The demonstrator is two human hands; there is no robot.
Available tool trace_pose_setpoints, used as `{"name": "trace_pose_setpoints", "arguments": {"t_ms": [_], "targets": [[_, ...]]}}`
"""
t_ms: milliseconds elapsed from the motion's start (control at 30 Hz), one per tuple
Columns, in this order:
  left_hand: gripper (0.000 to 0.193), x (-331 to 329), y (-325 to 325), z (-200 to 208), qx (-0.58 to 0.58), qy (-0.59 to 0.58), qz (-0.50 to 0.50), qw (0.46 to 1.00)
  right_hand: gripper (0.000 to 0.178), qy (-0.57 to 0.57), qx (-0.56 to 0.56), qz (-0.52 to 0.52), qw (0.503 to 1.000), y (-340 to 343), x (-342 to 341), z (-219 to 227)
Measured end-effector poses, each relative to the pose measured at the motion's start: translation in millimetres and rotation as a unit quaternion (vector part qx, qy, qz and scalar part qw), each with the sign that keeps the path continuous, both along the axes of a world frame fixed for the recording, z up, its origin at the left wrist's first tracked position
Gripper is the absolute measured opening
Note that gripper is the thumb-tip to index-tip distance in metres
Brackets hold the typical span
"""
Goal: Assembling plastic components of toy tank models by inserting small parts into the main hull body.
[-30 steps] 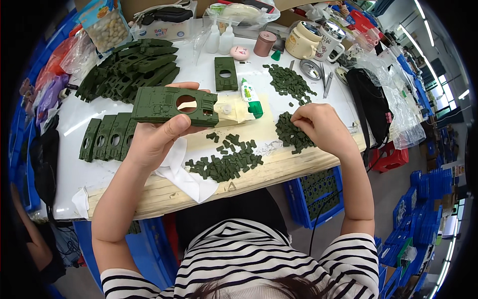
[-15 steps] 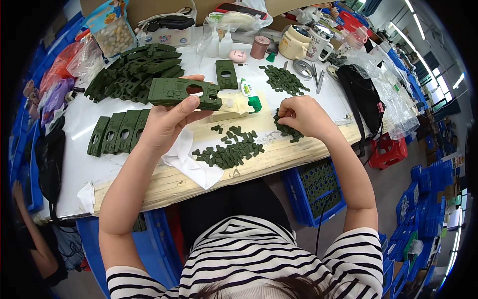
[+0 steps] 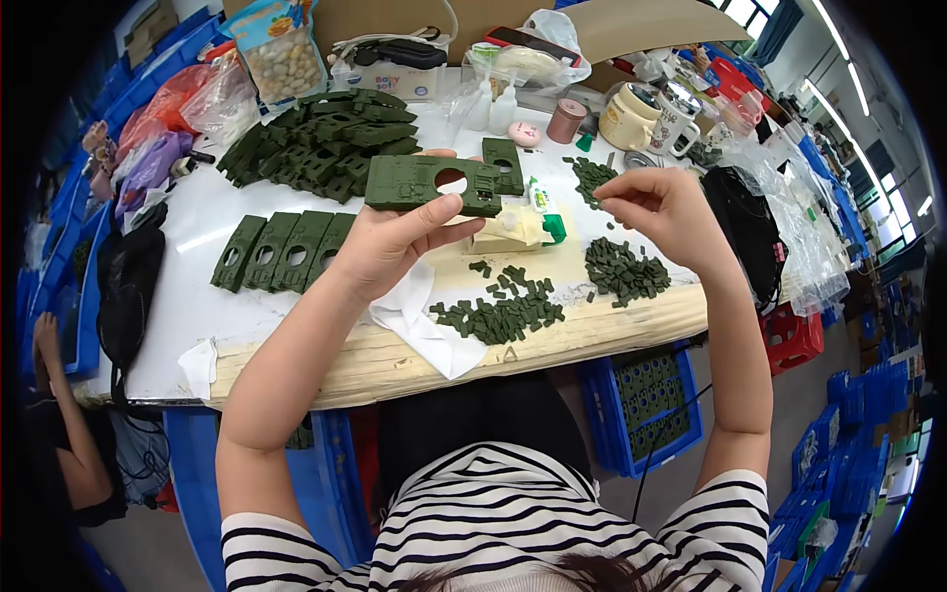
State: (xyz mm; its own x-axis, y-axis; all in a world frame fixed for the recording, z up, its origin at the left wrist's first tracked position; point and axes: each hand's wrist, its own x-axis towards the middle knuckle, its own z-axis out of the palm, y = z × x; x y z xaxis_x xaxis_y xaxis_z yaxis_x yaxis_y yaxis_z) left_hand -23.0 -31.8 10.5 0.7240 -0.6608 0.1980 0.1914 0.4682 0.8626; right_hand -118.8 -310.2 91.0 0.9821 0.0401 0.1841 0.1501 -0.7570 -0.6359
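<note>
My left hand [image 3: 390, 247] holds up a dark green plastic toy tank hull [image 3: 406, 183], its round hole facing me. My right hand [image 3: 671, 212] hovers by a far pile of small green plastic parts [image 3: 590, 180], thumb and fingertips pinched together; anything between them is too small to make out. Below it lies a second pile of small green parts [image 3: 626, 271], and a third pile [image 3: 503, 316] sits near the table's front edge. Behind the held hull, a white tube with a green cap [image 3: 541, 197] rests by a pale tape-covered block [image 3: 498, 235]. Another hull [image 3: 505, 163] lies beyond it.
A row of hulls [image 3: 264, 259] and a big heap of hulls [image 3: 316, 138] occupy the left. White cloth [image 3: 434, 331] drapes near the front edge. Mugs [image 3: 631, 116] and a black bag [image 3: 735, 232] stand right. Beneath the table is a blue crate [image 3: 602, 419] of hulls.
My right hand has left the near right pile and moved farther away, to the far pile, still pinched. The left hand keeps holding the hull. The whole view has shifted somewhat.
</note>
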Motion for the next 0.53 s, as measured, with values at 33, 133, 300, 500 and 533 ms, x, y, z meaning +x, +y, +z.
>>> {"name": "trace_pose_setpoints", "arguments": {"t_ms": [33,133,300,500,533], "targets": [[0.049,1,1,1,0.002,0.002,-0.002,1.0,0.015,-0.012,0.007,0.015,1.0,8,5,7],[0.051,1,2,3,0.001,0.007,-0.008,1.0,0.012,-0.06,0.047,0.073,0.994,30,24,16],[0.055,11,6,5,0.002,0.002,0.022,1.0,0.01,-0.081,0.137,0.146,0.976,62,54,15],[0.057,20,8,3,0.015,0.009,0.039,0.999,0.007,-0.065,0.229,0.167,0.957,62,70,-18],[0.059,18,11,5,0.034,-0.003,0.046,0.998,0.007,-0.058,0.232,0.176,0.955,62,77,-22]]}}
